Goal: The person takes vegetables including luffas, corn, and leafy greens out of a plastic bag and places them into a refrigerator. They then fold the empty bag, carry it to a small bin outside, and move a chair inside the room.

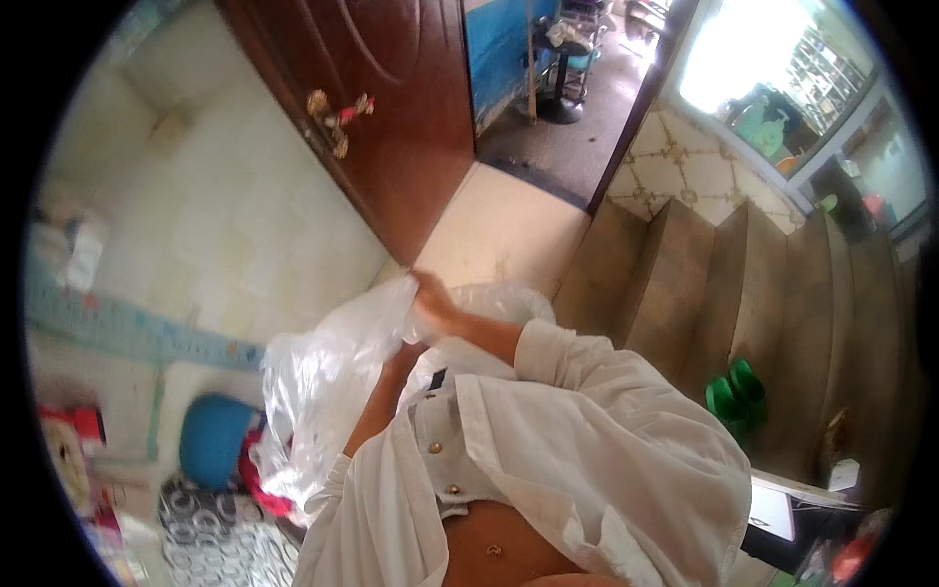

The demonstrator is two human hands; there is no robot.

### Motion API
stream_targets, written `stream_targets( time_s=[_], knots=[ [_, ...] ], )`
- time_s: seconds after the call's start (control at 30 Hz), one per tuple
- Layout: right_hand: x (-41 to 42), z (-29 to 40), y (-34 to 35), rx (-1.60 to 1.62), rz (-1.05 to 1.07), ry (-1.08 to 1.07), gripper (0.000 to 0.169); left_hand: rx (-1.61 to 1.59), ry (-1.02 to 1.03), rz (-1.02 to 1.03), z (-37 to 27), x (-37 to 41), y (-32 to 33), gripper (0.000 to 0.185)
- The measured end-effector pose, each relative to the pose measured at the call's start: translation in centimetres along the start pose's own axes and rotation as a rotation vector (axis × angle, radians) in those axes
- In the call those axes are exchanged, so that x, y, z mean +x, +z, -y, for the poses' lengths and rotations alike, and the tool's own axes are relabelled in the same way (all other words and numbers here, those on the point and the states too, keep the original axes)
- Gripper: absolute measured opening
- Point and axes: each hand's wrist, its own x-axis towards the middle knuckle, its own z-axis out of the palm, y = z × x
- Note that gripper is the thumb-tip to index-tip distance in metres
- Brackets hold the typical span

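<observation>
A large crumpled clear plastic sheet or bag [315, 396] billows in front of my body, mostly on the left, with another part [506, 297] spreading right beyond my wrist. My right hand [433, 304] grips its gathered upper edge. Lower down, close to my chest, my left hand [403, 359] is up against the same plastic. The film and my right forearm partly hide its fingers, so their grip cannot be made out. Both forearms come out of the rolled sleeves of a loose white shirt [572, 418].
A brown door [411, 117] stands ajar ahead, beside a doorway with a stool [561, 66] beyond. Steps [675, 279] run along the right, with green slippers [737, 392] on them. At left are a blue chair [216, 440] and a patterned cloth [213, 521].
</observation>
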Motion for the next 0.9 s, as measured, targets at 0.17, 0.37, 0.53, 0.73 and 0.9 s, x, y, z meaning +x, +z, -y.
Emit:
stream_targets(
  time_s=[0.17,0.37,0.53,0.73,0.9],
  knots=[
    [10.8,5.7,0.2,-0.029,0.399,0.18,0.03,-0.133,0.078,0.121,4.2,17.2,-4.2,0.05],
    [20.1,1.9,-5.2,-0.386,0.304,-0.219,0.065,-0.232,0.175,0.06,8.5,37.2,-0.3,0.041],
    [25.9,-7.9,-11.3,-0.641,0.141,-0.01,0.086,-0.161,0.265,0.042,6.0,51.9,6.0,0.034],
    [38.6,-21.0,-18.0,-0.582,0.128,0.345,0.117,-1.179,-0.286,0.551,-9.7,63.4,18.9,0.03],
    [50.6,-29.8,-24.2,-0.528,0.015,0.464,0.052,-1.15,-0.199,0.675,-17.6,72.5,23.5,0.03]
  ],
)
